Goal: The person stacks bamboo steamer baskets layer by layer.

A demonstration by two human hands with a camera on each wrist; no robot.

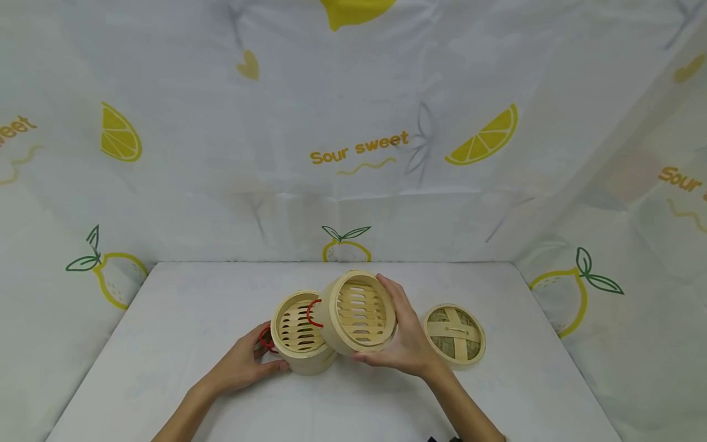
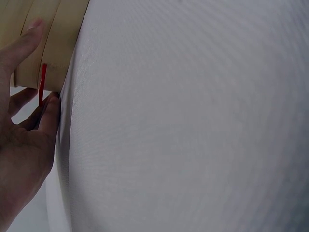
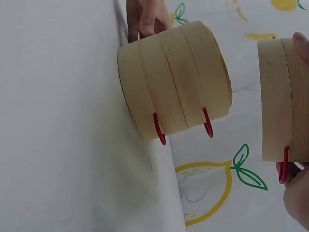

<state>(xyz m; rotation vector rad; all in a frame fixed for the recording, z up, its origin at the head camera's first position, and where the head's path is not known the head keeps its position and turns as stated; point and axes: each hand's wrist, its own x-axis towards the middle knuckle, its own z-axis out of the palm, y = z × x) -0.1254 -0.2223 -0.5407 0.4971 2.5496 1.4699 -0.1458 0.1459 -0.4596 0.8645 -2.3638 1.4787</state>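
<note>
A bamboo steamer stack [image 1: 301,334] of two tiers stands on the white table, its top tier showing a slatted floor. My left hand [image 1: 248,359] grips its left side, thumb in front and fingers by the red handle [image 1: 267,339]. In the left wrist view the thumb lies along the stack's bamboo wall [image 2: 63,43]. My right hand [image 1: 405,337] holds another bamboo steamer basket [image 1: 361,310] by its right side, raised and tilted toward me. This basket overlaps the stack's right edge in the head view; the right wrist view shows a gap between the basket [image 3: 275,101] and the stack [image 3: 174,82].
A round woven bamboo steamer lid [image 1: 455,334] lies on the table [image 1: 525,380] to the right, just beyond my right wrist. Behind the table hangs a white lemon-printed cloth [image 1: 221,202], which also covers both sides. A small dark object pokes in at the bottom edge.
</note>
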